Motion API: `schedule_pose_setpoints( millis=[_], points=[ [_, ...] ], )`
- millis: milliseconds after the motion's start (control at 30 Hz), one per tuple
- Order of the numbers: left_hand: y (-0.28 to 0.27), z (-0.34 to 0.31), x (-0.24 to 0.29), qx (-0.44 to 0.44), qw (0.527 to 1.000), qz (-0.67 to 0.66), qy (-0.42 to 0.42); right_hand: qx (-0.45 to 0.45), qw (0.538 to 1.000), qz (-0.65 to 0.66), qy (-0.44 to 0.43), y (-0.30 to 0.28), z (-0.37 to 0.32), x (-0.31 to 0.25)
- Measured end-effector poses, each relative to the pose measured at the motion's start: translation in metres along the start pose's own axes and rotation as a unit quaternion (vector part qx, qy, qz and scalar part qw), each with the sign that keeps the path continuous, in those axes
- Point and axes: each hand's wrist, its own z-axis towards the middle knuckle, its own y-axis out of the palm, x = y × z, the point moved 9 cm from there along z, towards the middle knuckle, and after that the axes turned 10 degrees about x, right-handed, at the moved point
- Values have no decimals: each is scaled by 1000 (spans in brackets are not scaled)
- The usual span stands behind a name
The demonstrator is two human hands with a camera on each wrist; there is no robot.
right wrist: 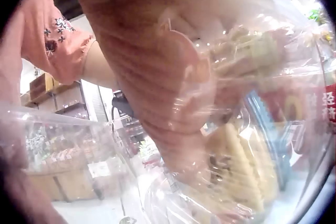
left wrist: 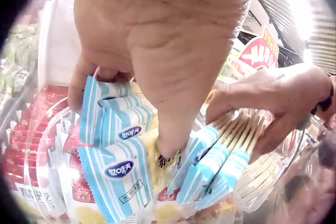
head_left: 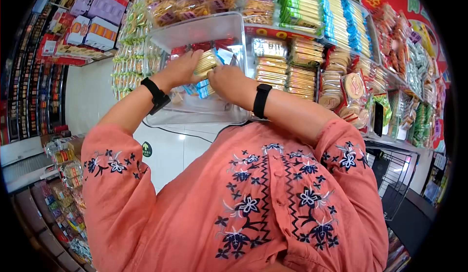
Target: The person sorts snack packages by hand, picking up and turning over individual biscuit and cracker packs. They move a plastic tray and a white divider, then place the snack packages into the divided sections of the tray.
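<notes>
In the head view both hands work inside a clear plastic bin (head_left: pixel 195 26) in front of the body. My left hand (head_left: pixel 183 68) grips a bunch of blue-and-white striped biscuit packets (left wrist: pixel 123 166), its thumb pressed on the front one. Close beside it, my right hand (head_left: pixel 233 84) holds another row of the same biscuit packets (left wrist: pixel 215 166), stacked face to face between thumb and fingers. Through clear plastic in the right wrist view, pale ridged biscuits (right wrist: pixel 239 161) show by the right thumb. Red snack packets (left wrist: pixel 34 142) lie in the bin below the hands.
Right of the bin are stacked yellow biscuit packs (head_left: pixel 271 65) and bagged round crackers (head_left: pixel 334 77). Green packs (head_left: pixel 300 11) and blue-and-white packs (head_left: pixel 341 23) fill bins behind. Bagged snacks (head_left: pixel 131 52) line the left side. A black cable (head_left: pixel 180 134) hangs below the bin.
</notes>
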Motion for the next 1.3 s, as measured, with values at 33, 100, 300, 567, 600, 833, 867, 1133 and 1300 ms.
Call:
schedule_pose_setpoints(
  millis=[33,100,300,567,600,833,867,1133,1300],
  points=[
    [0,0,0,-19,999,-21,-17,-19,1000,-15,1,5,0,0],
    [-1,-2,0,-58,995,-65,-51,-32,999,-40,-11,7,-1,-2],
    [16,-8,4,-136,975,-148,-91,-50,997,-61,-1,5,1,-3],
    [11,-18,42,-97,983,-67,-144,-99,994,-45,-13,6,0,-4],
    [9,-20,45,-95,983,-68,-140,-80,995,-56,-21,-5,0,-6],
    [15,-30,60,-8,998,21,-62,119,989,-16,-85,-55,-13,10],
    [16,-30,62,-11,998,30,-61,160,983,5,-88,-61,-16,12],
    [16,-12,56,23,999,33,23,269,944,183,-57,-85,-27,25],
    [-8,27,49,62,992,49,99,276,933,225,-57,-83,-28,34]
  ],
)
